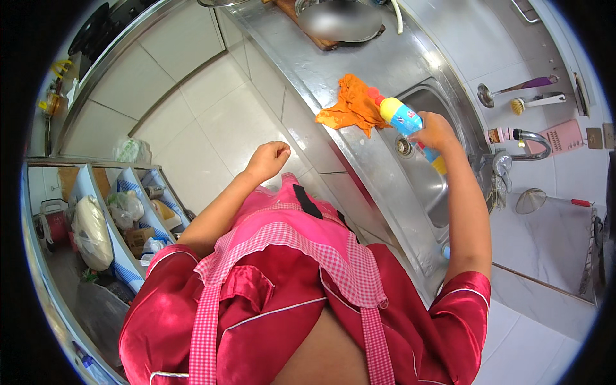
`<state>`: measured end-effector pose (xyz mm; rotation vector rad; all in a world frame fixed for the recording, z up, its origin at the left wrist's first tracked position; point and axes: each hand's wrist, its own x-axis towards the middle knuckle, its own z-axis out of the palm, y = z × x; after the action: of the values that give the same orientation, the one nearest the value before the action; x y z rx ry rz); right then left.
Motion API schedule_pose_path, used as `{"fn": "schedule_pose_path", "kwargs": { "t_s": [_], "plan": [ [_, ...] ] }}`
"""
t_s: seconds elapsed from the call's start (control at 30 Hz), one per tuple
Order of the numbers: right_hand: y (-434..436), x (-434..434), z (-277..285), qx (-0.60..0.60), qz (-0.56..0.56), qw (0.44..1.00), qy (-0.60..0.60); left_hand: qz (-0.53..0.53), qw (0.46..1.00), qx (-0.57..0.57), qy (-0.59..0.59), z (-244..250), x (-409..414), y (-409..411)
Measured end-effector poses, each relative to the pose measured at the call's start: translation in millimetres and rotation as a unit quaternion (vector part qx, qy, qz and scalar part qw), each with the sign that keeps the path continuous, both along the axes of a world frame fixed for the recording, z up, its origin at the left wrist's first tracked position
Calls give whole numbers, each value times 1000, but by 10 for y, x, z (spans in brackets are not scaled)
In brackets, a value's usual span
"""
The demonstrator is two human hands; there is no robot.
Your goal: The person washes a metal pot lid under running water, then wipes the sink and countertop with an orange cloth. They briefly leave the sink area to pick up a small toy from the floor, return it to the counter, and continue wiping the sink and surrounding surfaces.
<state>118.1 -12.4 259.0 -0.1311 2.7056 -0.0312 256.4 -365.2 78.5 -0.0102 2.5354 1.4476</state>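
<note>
My right hand [435, 131] is closed around a yellow and blue plastic bottle [402, 115] with a red cap, held tilted over the stainless steel sink [428, 192]. The bottle's cap end points towards an orange cloth [356, 106], which lies crumpled on the steel counter beside the basin and partly behind the bottle. My left hand [268, 160] hangs in front of the pink apron, above the tiled floor, with its fingers curled and no object visible in it.
At the counter's far end a round metal lid [340, 21] lies over a wooden board [327, 44]. A curved faucet [539, 144] rises behind the sink. A ladle [486, 95] and a brush [519, 106] hang on the wall. Shelves [96, 192] with bagged goods stand at left.
</note>
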Motion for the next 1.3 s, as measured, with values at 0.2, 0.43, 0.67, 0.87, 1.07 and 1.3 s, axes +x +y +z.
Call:
{"fn": "schedule_pose_path", "kwargs": {
  "t_s": [0.2,0.43,0.67,0.87,1.07,1.3],
  "plan": [
    [-12,72,6,-125,-67,989,-49,7,1000,-5,3,-89,-18,-97],
    [66,-27,-74,-211,-107,971,-42,-29,999,-5,-13,-99,-133,-25],
    [-30,-27,-245,-298,-171,938,-45,-96,994,-17,-44,-64,-205,110],
    [-24,389,-426,-357,-161,920,-10,-123,992,-19,-13,-99,-282,169],
    [3,1078,-737,-416,-204,878,120,-164,985,16,49,-24,-438,354],
    [255,1852,-1020,-436,-320,765,349,-320,839,33,438,963,-555,1360]
  ]
}}
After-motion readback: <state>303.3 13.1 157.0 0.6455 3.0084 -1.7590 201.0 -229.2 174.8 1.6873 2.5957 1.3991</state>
